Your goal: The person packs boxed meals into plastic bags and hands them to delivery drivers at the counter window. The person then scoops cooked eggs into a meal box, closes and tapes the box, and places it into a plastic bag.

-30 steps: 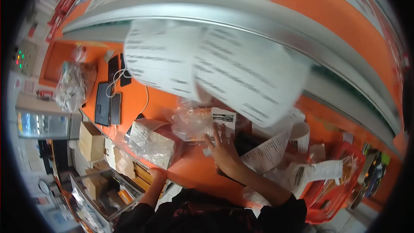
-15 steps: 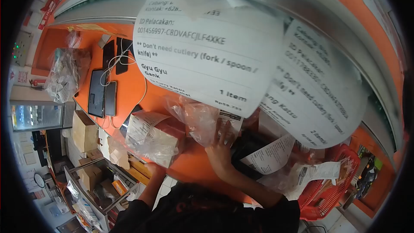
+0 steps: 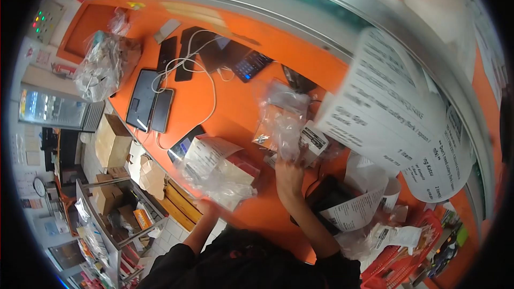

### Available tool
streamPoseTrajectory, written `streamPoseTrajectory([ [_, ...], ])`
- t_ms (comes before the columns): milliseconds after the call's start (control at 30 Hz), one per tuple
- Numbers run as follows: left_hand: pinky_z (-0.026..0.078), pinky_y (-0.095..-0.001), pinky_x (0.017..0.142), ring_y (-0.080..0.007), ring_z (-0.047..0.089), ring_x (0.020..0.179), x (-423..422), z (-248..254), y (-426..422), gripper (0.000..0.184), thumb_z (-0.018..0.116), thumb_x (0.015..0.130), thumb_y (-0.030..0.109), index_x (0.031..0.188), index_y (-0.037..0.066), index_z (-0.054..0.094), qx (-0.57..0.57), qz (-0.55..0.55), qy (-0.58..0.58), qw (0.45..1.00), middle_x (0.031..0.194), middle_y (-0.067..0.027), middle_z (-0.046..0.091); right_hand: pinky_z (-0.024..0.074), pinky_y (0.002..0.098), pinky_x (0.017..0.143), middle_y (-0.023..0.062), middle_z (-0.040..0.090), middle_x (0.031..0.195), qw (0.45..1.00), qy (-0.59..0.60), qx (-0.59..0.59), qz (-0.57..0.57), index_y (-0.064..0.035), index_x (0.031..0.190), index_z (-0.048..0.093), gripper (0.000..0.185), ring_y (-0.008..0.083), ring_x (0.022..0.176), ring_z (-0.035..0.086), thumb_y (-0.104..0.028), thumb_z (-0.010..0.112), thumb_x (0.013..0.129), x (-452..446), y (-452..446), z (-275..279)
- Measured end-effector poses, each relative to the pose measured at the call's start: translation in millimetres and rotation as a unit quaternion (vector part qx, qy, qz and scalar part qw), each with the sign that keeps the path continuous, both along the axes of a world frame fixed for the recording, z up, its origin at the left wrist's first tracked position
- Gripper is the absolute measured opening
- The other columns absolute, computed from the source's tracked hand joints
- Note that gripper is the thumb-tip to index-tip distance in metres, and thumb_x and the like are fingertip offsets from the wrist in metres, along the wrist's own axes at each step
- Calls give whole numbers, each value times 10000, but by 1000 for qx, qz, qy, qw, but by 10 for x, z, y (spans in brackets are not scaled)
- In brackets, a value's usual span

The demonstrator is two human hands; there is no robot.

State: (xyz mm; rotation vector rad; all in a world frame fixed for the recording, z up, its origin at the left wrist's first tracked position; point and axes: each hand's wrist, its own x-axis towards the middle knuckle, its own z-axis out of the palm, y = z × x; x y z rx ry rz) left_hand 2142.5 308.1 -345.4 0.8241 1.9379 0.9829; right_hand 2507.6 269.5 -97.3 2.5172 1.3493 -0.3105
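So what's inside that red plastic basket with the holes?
A white printed paper strip lies over the top of the red plastic basket, with crumpled clear plastic around it. They hide what's deeper down, so I can't tell.

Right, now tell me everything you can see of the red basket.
The red basket sits at the lower right, beside the orange counter. It looks like plastic, with openwork walls and a rim, and appears tilted in this curved view. Clear plastic and a printed white slip lie over its near-left side, hiding part of it. The right hand and left hand are clear of it.
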Motion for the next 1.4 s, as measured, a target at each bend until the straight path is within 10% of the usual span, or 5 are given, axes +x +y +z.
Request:
streamPoseTrajectory([
  [400,489,-432,639,-371,603,790,166,-100,-148,547,319,893,385,936,-115,536,-169,-236,528,798,1011,-231,583,335,420,987,274,201,1355,917,287,263,90,-14,1310,282,663,429,1232,280,-98,623,747,-444,-398,373],
  [467,446,-442,776,-429,553,909,695,668,17,610,283,901,403,975,-158,512,-99,218,61,969,1014,-309,549,354,423,957,299,255,1308,812,481,327,-51,58,1295,227,733,444,1188,330,-153,657,740,-702,-436,181],
  [833,363,-410,970,-305,445,1142,26,948,-100,496,523,840,307,1203,-18,425,74,-439,31,895,1239,-147,462,371,394,928,228,385,1245,799,547,223,114,17,1244,371,555,381,1134,411,-243,593,808,-1657,-1091,251],
  [900,447,-362,855,-188,509,1058,71,1394,41,405,449,885,234,1216,2,425,-119,-213,-380,892,1188,-102,509,403,392,883,172,457,1195,568,791,128,188,-45,1222,414,447,351,1072,469,-190,550,822,-1877,-1292,42],
  [1400,430,-279,782,-131,514,896,844,2481,658,429,467,894,300,1218,18,469,18,-409,-92,907,1021,-77,565,443,384,739,164,570,916,830,478,288,-2,-6,958,542,184,335,862,559,-154,495,859,-1217,-1383,473],
])
